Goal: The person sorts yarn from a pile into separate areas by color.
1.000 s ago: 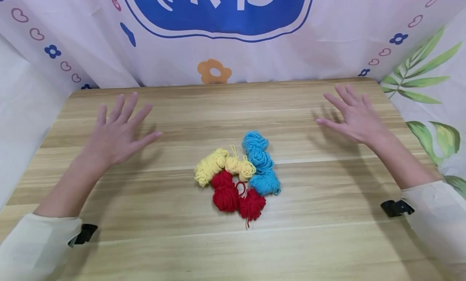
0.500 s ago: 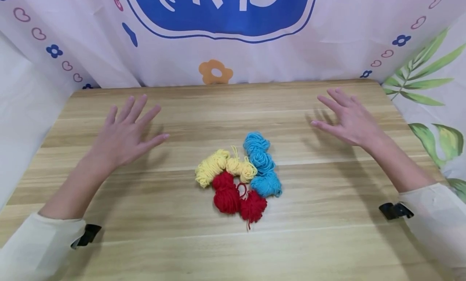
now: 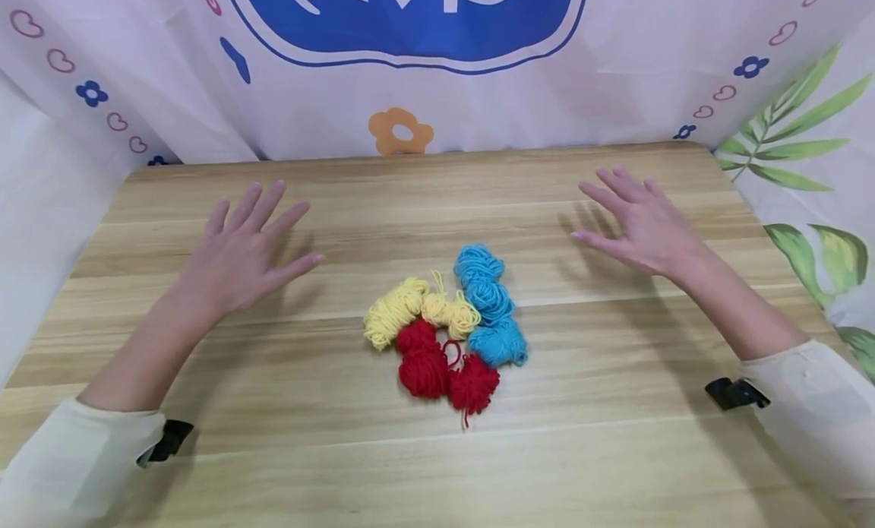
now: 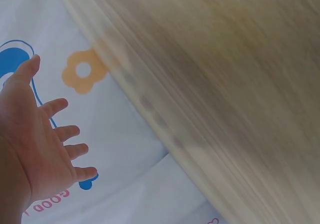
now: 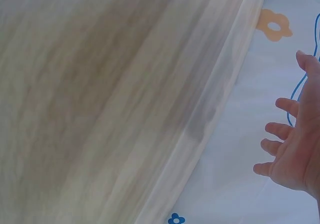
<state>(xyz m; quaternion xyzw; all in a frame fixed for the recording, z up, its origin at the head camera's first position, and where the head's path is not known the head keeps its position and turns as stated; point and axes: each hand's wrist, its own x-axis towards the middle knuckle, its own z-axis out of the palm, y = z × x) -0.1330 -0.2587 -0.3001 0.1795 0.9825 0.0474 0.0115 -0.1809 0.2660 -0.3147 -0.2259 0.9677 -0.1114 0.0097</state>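
Observation:
Several small yarn bundles lie grouped at the middle of the table (image 3: 437, 467). Yellow yarn (image 3: 396, 313) is at the group's left, with a smaller yellow bundle (image 3: 451, 314) beside it. Blue yarn (image 3: 488, 300) runs down the right side in a lumpy column. Along the front are two red bundles, a left one (image 3: 422, 368) and a right one (image 3: 474, 385) with a loose tail. My left hand (image 3: 239, 258), fingers spread, hovers above the table left of the yarn. Likewise spread, my right hand (image 3: 645, 228) hovers to the right. Both hold nothing.
A white printed cloth (image 3: 314, 110) hangs along the table's back edge, and a leaf-patterned cloth (image 3: 813, 201) is at the right side. Each sleeve carries a black strap clip, the left one (image 3: 167, 441) and the right one (image 3: 737, 393).
Both hands have drifted inward, the left one to the right and the right one to the left. The yarn lies as before, and the head view has shifted slightly.

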